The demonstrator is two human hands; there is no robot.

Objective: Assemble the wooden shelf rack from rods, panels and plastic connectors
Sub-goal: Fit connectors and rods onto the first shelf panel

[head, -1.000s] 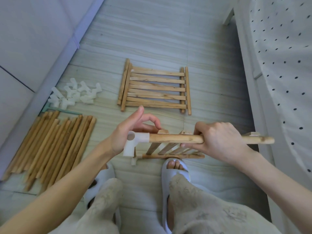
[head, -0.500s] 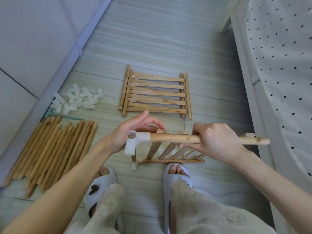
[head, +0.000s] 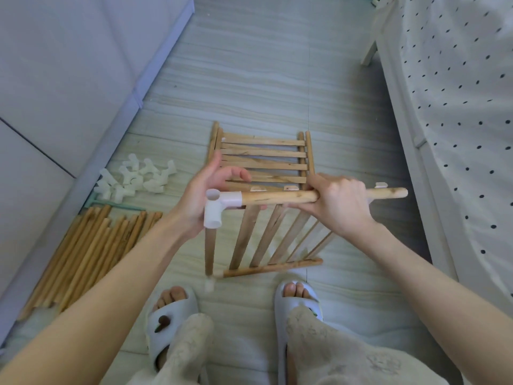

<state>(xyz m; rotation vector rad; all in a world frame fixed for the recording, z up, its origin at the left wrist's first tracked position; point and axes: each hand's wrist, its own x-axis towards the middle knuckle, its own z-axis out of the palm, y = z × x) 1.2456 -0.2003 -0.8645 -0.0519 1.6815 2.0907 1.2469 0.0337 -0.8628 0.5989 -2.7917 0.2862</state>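
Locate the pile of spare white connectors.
In the head view, the connectors lie on the floor at left, near the wall, just beyond the bundle of rods and left of the flat panel.

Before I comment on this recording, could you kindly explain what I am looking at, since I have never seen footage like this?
There is one view, from a camera worn on a person's head, looking down at bare hands; no machine is involved. The left hand cups a white plastic connector fitted on the end of a wooden rod, which the right hand grips near its middle. That rod tops a slatted panel held upright above the tiled floor. On the floor lie a second slatted panel, a heap of spare white connectors and a bundle of spare rods. The person's slippered feet show at the bottom.
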